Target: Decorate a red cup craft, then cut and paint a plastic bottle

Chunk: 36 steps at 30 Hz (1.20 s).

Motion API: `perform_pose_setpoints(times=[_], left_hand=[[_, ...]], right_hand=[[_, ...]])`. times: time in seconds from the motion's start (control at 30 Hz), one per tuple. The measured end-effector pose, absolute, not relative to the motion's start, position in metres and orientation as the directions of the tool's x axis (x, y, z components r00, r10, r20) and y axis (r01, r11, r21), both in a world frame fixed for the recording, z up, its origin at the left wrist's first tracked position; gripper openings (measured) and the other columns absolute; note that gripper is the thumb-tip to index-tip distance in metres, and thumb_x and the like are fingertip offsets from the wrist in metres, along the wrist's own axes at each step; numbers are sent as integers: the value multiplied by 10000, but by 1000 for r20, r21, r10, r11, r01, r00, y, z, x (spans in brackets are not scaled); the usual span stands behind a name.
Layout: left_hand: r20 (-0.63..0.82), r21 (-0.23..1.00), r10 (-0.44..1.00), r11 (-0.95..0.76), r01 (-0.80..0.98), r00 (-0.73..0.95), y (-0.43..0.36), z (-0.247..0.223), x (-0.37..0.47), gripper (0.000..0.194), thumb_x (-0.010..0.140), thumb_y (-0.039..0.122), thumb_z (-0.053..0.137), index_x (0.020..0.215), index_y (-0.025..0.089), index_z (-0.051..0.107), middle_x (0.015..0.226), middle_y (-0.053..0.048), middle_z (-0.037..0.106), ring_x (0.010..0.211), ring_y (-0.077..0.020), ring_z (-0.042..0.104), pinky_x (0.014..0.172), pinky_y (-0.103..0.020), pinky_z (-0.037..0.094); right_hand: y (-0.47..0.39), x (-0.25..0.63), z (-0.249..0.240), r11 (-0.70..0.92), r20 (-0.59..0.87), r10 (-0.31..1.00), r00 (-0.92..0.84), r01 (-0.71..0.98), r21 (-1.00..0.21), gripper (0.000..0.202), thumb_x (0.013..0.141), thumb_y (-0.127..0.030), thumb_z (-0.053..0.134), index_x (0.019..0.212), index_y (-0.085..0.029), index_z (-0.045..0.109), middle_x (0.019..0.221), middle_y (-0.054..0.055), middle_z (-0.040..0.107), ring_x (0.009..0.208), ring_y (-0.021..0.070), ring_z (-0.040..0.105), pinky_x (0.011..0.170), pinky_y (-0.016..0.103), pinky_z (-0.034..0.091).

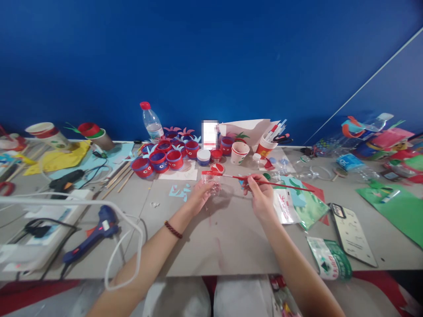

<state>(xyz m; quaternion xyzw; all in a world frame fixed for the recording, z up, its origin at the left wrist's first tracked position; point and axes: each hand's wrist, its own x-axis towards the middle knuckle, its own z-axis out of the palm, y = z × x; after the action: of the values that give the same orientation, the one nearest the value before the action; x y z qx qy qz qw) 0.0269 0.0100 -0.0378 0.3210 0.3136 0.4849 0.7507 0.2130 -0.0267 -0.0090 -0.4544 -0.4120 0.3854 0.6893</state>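
Observation:
My left hand grips a small clear plastic cup, which looks like a cut bottle piece, with red along its upper edge. A long red-handled paintbrush is held in the closed fingers of my right hand. Its red-covered tip lies across the top of the clear piece; whether it presses on the rim I cannot tell. Just behind sit a jar of red paint and a red-smeared lid. Several red and blue rings with eyes stand to the left of these.
A blue glue gun, a power strip and a looping white cable lie at the left. A paper cup and a cup of pens stand behind. At the right lie a phone and green paper.

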Motion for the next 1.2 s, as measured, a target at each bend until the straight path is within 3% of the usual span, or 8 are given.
perform_pose_setpoints(times=[0.13, 0.7, 0.83, 1.03, 1.2], left_hand=[[-149, 786, 938, 304, -538, 312, 10, -40, 29, 414, 633, 315, 801, 954, 165, 587, 818, -52, 730, 758, -192, 690, 791, -347, 480], [-151, 780, 942, 300, -549, 300, 11, -34, 28, 416, 609, 327, 796, 924, 167, 575, 788, -43, 718, 742, -199, 685, 797, -371, 487], [-152, 788, 941, 299, -537, 302, 11, -34, 26, 397, 636, 347, 781, 937, 173, 589, 852, -65, 729, 798, -225, 692, 812, -385, 487], [-135, 796, 940, 292, -531, 315, 11, -33, 24, 356, 686, 344, 751, 978, 157, 671, 906, -77, 727, 882, -231, 680, 838, -364, 482], [-175, 743, 912, 370, -557, 372, 12, -34, 24, 335, 694, 347, 736, 969, 162, 685, 908, -88, 730, 920, -236, 669, 861, -376, 489]], right_hand=[[-28, 211, -8, 276, 229, 915, 334, -103, -956, 300, 763, -473, 696, 814, -193, 603, 626, -5, 628, 491, 100, 517, 448, 227, 430], [-31, 211, 0, 283, 282, 881, 381, 53, -958, 301, 754, -474, 694, 809, -187, 623, 644, 7, 639, 470, 97, 522, 411, 217, 412], [-29, 213, -2, 310, 281, 863, 420, 0, -951, 281, 754, -458, 703, 790, -194, 615, 655, 0, 631, 494, 96, 527, 446, 225, 440], [-27, 216, -10, 312, 194, 877, 439, -212, -926, 261, 750, -434, 726, 823, -201, 632, 714, 6, 652, 596, 129, 592, 451, 229, 455], [-27, 214, -13, 288, 177, 896, 408, -230, -930, 253, 746, -424, 732, 819, -189, 676, 717, 29, 687, 608, 138, 597, 446, 236, 449]])
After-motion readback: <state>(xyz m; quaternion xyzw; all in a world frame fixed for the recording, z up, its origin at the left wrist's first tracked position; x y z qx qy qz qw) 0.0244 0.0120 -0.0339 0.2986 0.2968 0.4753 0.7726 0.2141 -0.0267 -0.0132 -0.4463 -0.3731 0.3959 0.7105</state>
